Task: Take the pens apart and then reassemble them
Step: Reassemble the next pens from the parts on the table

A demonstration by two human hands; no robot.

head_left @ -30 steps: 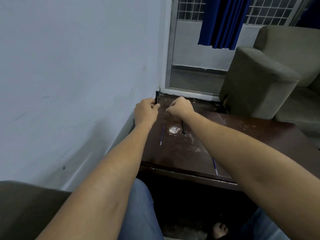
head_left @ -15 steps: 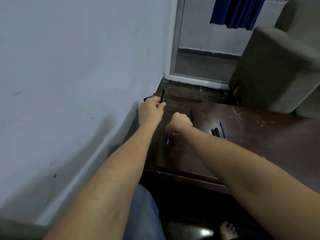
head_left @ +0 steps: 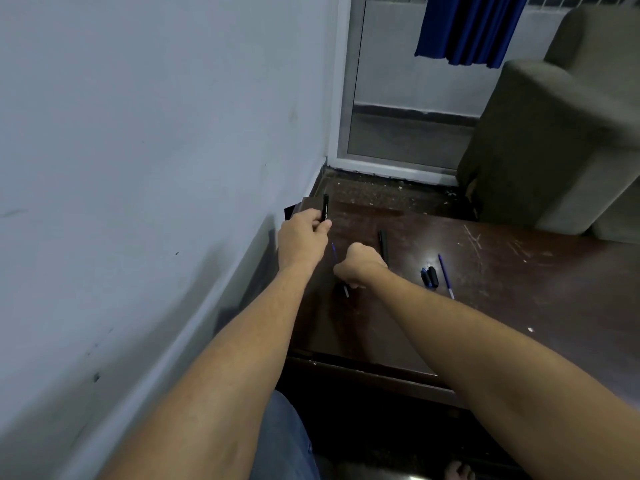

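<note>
At the near left corner of the dark brown scratched wooden worktop [head_left: 502,306], beside the pale grey wall, my left hand [head_left: 303,239] was closed around the lower end of a slim black plastic pen barrel [head_left: 325,207]. That barrel stood almost upright, its long axis running up and a little away from me, its free end pointing at the far edge of the worktop. My right hand [head_left: 362,266] was curled into a loose fist just beside the left, pinching a thin blue ink refill [head_left: 334,251]. The refill slanted, its blue upper end toward the left hand and its pale lower end [head_left: 345,291] poking out below my fist toward me.

I judged the step to be feeding the refill into the barrel. To do it well, I needed to tip the refill until its axis matched the barrel's, lead with the correct end, and hold the barrel steady while sliding the refill in without bending it.

Other parts lay well apart on the worktop: a second black barrel [head_left: 383,244] just beyond my right hand, lying lengthwise away from me; two short dark caps [head_left: 429,277] side by side; and another blue refill [head_left: 445,276] near them, slanting likewise.
</note>
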